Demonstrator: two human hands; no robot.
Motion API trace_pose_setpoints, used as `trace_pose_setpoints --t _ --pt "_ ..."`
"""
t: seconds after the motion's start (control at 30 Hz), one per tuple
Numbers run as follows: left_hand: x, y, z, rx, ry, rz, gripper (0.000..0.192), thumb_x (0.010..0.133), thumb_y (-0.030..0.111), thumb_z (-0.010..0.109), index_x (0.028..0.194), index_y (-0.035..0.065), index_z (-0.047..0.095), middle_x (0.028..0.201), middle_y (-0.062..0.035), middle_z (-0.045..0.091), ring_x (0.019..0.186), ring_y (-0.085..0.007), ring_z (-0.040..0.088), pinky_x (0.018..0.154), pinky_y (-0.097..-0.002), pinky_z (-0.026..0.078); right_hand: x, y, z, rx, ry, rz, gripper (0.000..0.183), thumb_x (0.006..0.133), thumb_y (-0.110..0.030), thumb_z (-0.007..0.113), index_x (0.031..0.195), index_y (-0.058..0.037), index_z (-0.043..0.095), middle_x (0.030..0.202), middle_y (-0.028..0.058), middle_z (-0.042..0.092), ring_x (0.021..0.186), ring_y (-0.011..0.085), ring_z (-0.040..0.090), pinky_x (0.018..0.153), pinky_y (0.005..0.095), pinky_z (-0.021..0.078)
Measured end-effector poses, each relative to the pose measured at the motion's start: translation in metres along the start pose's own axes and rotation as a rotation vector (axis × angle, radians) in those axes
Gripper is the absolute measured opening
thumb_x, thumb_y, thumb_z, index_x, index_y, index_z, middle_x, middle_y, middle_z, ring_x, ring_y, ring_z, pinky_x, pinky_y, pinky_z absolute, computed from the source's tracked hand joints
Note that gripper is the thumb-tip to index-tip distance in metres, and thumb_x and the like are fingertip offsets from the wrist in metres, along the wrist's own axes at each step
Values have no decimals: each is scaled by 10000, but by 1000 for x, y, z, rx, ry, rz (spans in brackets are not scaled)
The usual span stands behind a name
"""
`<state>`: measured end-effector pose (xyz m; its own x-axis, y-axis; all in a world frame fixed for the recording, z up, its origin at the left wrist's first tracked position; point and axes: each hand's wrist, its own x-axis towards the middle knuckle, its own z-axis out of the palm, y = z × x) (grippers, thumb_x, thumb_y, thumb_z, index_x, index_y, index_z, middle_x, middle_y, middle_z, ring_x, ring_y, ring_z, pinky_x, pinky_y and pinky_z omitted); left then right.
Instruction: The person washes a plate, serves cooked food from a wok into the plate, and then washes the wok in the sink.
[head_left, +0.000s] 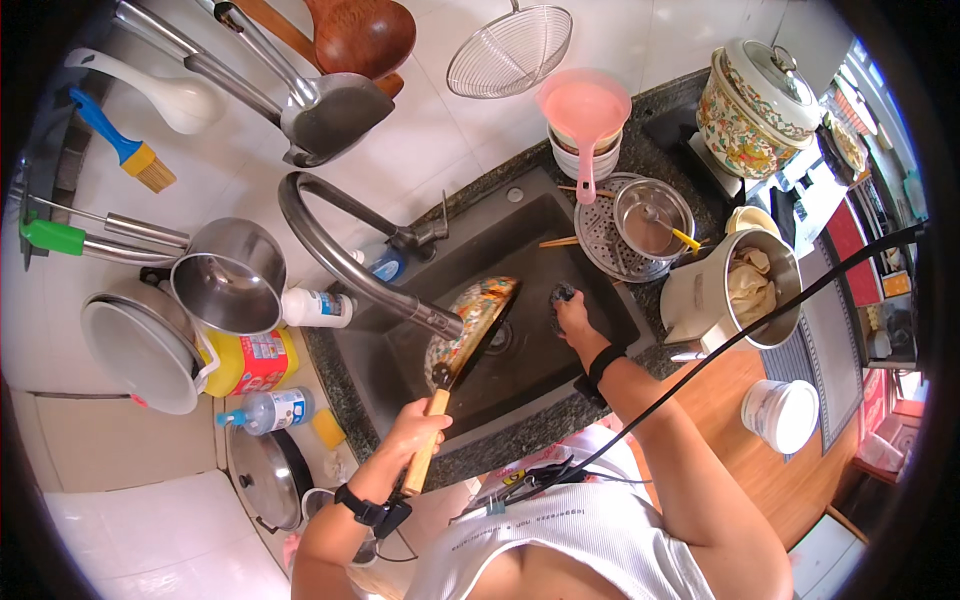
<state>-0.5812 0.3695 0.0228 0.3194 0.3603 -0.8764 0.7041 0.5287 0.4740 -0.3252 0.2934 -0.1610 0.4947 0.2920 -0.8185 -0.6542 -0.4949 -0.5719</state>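
Note:
My left hand (416, 429) grips the light wooden handle (421, 469) of a frying pan. The pan body (469, 319), with a multicoloured speckled outside, is tipped up on edge over the dark sink basin (487, 232). Its dark inner face is turned towards the right and mostly hidden from me. The spout of the curved metal faucet (296, 202) ends in front of the pan's outside. In my right hand (576, 322) is a dark scouring pad (559, 300), apart from the pan, above the right part of the basin. Near the middle of the basin shows the drain (499, 337).
Right of the sink stand a perforated steel plate (592, 232), a steel bowl (637, 244) with a spoon, a pink ladle (585, 105) on stacked bowls, and a pitcher (694, 292). Bottles and a yellow sponge (328, 428) line the left side. A black cable (720, 360) crosses my right arm.

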Motion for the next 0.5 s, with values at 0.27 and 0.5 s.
trace_pose_setpoints --t 0.27,0.5 --pt "-25 0 -14 -436 -89 -54 202 720 88 554 880 40 441 701 -19 455 547 -80 450 472 -185 390 25 26 25 -209 -44 -194 526 678 -127 546 1144 -111 301 972 127 477 827 254 484 677 365 406" --pt "-4 -29 -24 -792 -382 -224 261 752 30 482 996 5 392 689 -14 412 539 -54 413 479 -168 371 -20 32 67 -933 -297 -689 478 678 -203 569 1107 -97 387 970 221 497 933 323 466 794 383 355"
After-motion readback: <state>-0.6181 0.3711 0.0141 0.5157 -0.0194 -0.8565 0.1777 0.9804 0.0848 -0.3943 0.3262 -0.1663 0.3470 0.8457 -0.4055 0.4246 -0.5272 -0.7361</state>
